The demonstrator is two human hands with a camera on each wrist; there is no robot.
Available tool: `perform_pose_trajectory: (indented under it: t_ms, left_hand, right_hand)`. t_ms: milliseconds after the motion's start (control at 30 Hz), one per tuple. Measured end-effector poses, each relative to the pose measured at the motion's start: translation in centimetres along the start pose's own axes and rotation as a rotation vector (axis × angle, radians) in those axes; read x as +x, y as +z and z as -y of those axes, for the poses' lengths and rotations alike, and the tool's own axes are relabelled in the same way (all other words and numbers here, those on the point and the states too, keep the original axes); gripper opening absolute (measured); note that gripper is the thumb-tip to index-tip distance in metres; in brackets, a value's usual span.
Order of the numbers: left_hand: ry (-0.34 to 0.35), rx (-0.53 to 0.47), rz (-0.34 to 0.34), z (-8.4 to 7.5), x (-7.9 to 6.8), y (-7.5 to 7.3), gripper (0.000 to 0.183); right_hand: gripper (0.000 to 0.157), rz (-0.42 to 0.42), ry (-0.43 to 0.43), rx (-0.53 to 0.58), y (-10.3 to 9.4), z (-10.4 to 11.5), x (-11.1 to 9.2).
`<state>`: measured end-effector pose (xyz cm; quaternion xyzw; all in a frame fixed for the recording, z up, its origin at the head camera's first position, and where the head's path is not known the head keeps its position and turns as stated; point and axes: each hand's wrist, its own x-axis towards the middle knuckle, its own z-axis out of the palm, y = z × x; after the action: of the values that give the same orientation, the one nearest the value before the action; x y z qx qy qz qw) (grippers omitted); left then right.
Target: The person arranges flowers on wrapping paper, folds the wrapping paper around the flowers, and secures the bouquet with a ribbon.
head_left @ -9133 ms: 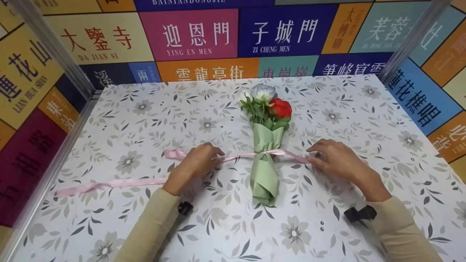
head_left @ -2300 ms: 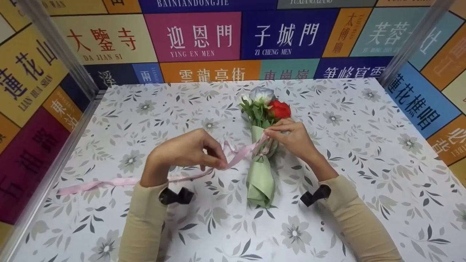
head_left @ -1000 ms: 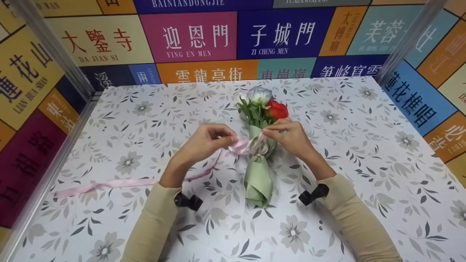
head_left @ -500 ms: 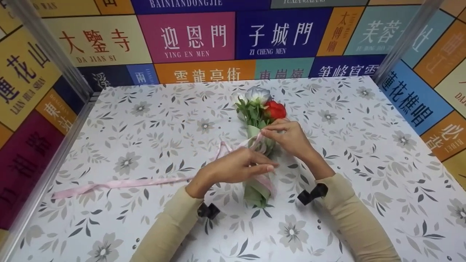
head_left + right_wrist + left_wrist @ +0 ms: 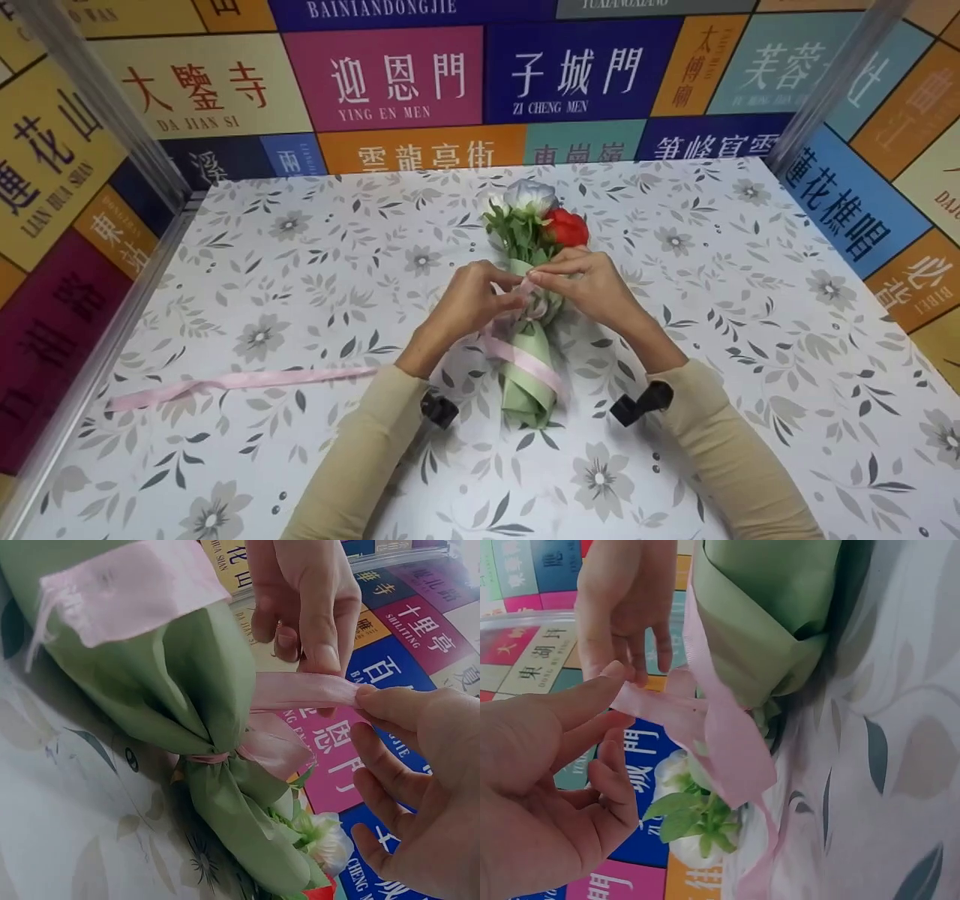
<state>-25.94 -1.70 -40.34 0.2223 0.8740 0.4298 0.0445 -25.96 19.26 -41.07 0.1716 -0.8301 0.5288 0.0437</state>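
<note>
A bouquet (image 5: 529,375) of red, white and pale-blue flowers, wrapped in green paper, lies on the table, its blooms pointing away from me. Pink ribbon (image 5: 300,692) is tied round its narrow middle, and a raised stretch of it stands above the knot. My right hand (image 5: 596,289) pinches that raised ribbon between thumb and forefinger. Just to the left, my left hand (image 5: 476,300) has its thumb and finger at the same stretch, pinching it close to the right fingertips. One ribbon tail lies across the lower wrap (image 5: 135,592). In the head view, the fingers partly hide the knot.
A separate-looking length of pink ribbon (image 5: 240,379) stretches over the table to the left; my left sleeve covers its near end. The floral-patterned tabletop (image 5: 360,247) is bordered by printed panels (image 5: 405,79) at the back and sides. Dark wrist cameras sit on both cuffs.
My left hand drew ribbon leftward, swept across the bouquet, laid a tail over the lower wrap, and came back up to the right fingertips. My right hand stays pinching the ribbon.
</note>
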Motion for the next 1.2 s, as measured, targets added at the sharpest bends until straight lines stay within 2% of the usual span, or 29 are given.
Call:
perform_pose_trajectory:
  t_ms: [133, 300, 500, 633, 733, 900, 1100, 1200]
  left_hand:
    - [-0.023, -0.071, -0.013, 0.4, 0.6, 0.5, 0.015]
    - [-0.066, -0.148, -0.033, 0.8, 0.8, 0.8, 0.015]
    - [-0.115, -0.148, -0.036, 1.0, 0.8, 0.8, 0.016]
    - [-0.132, -0.151, -0.035, 1.2, 0.8, 0.6, 0.016]
    - [-0.116, -0.173, -0.025, 1.4, 0.8, 0.4, 0.016]
    - [-0.09, -0.211, 0.001, 1.8, 0.7, -0.2, 0.017]
    - [-0.097, -0.241, 0.014, 1.9, 0.6, -0.5, 0.016]
    - [-0.117, -0.252, 0.026, 1.9, 0.6, -0.5, 0.015]
  right_hand:
    - [0.018, 0.007, 0.0, 0.003, 0.4, 0.2, 0.0]
    - [0.018, 0.013, -0.001, 0.015, 0.6, 0.4, -0.1]
    - [0.017, 0.026, -0.019, -0.003, 0.7, 0.4, -0.2]
    - [0.023, 0.062, -0.001, -0.096, 0.2, 0.9, -0.1]
    - [0.025, 0.103, 0.04, -0.196, -0.9, 1.7, -0.2]
    - [0.018, 0.211, 0.11, -0.304, -2.3, 2.9, -1.2]
    - [0.016, 0.392, 0.129, -0.38, -2.1, 2.7, -2.4]
    - [0.018, 0.461, 0.168, -0.372, -1.8, 2.6, -2.9]
